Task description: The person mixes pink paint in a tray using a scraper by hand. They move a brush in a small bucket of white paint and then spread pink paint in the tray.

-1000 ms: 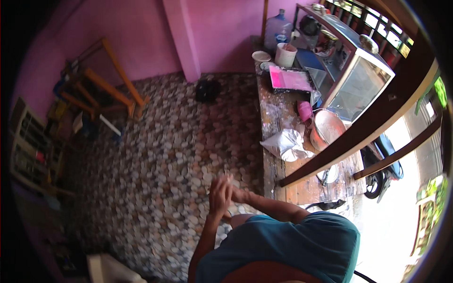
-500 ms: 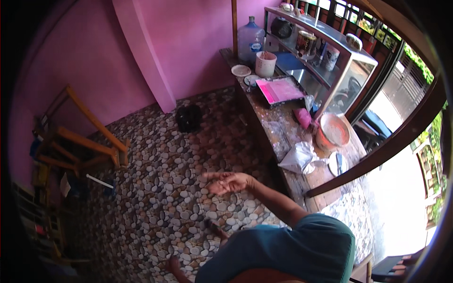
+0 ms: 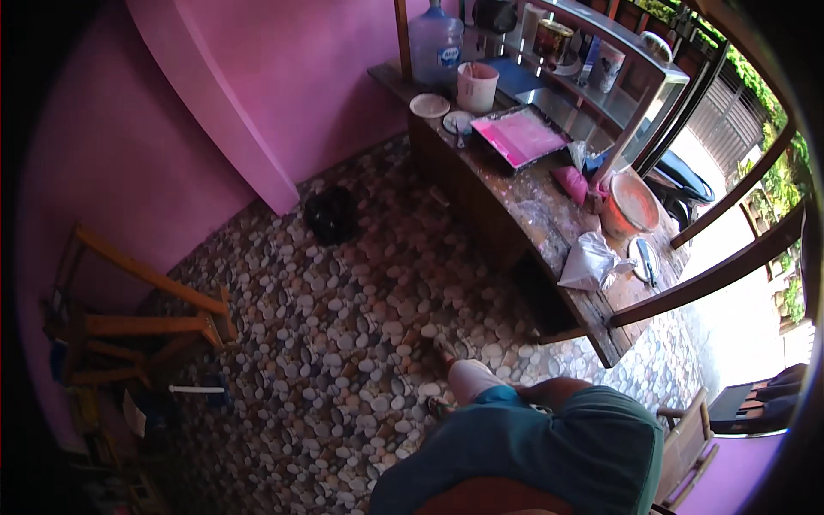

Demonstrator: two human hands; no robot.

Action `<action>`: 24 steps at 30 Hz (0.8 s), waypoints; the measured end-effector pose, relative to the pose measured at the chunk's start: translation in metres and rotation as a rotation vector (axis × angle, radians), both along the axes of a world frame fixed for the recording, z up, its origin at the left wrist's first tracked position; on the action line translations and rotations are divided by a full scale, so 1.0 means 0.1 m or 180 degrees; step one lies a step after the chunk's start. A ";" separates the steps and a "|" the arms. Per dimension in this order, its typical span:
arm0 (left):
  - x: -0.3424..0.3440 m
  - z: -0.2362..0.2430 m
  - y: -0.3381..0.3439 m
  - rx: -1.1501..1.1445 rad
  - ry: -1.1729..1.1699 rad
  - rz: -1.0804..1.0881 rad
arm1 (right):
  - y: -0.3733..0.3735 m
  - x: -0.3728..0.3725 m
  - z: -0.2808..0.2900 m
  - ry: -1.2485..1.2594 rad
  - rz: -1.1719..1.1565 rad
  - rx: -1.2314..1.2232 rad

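Neither of my hands shows; part of my right arm (image 3: pixel 556 390) disappears behind my teal shirt (image 3: pixel 515 446). My legs and feet are partly visible on the pebble-patterned floor (image 3: pixel 326 360). Ahead to the right stands a stained wooden table (image 3: pixel 541 215), holding a tray (image 3: pixel 515 133) with pink paint, a pink-white bucket (image 3: pixel 628 204), a pink bag (image 3: pixel 569 182), a crumpled silvery bag (image 3: pixel 588 259), a white tub (image 3: pixel 476 84) with something in it and a round lid (image 3: pixel 644 257) with a tool on it.
Wooden frames (image 3: pixel 146 324) lean by the pink wall (image 3: pixel 103 172) at left. A black bag (image 3: pixel 330 215) lies near the pillar (image 3: pixel 223 120). A glass cabinet (image 3: pixel 618 112) and water jug (image 3: pixel 435 51) stand on the table. Wooden posts (image 3: pixel 712 279) border the bright opening, where a motorbike (image 3: pixel 687 176) shows.
My hands, together a second ago, separated and have dropped out of sight behind my body. The view has swung, putting the table's near end farther right, and a leg now reaches forward.
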State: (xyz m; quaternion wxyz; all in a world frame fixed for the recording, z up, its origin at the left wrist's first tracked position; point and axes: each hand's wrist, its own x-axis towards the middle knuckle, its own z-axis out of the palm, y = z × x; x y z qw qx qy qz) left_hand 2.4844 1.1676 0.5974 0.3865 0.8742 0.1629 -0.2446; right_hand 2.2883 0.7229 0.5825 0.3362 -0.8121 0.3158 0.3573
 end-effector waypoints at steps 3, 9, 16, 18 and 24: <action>0.62 0.00 -0.22 -0.0102 0.0034 -0.0044 | -0.02 0.28 0.03 -0.0094 -0.0388 0.0058; 1.07 0.02 -0.37 0.0038 0.0453 0.0049 | -0.43 0.92 0.06 0.0110 -0.0579 -0.0047; 1.32 0.15 -0.48 0.0671 0.0654 -0.0214 | -0.79 2.64 -0.25 -0.0277 -0.0163 0.0124; 1.42 0.22 -0.58 0.0783 0.0712 -0.0214 | -0.93 3.28 -0.31 -0.0371 -0.0001 0.0139; 0.99 0.07 -0.76 0.0627 0.1083 0.0134 | -0.80 4.97 -0.14 -0.0689 0.0766 0.0053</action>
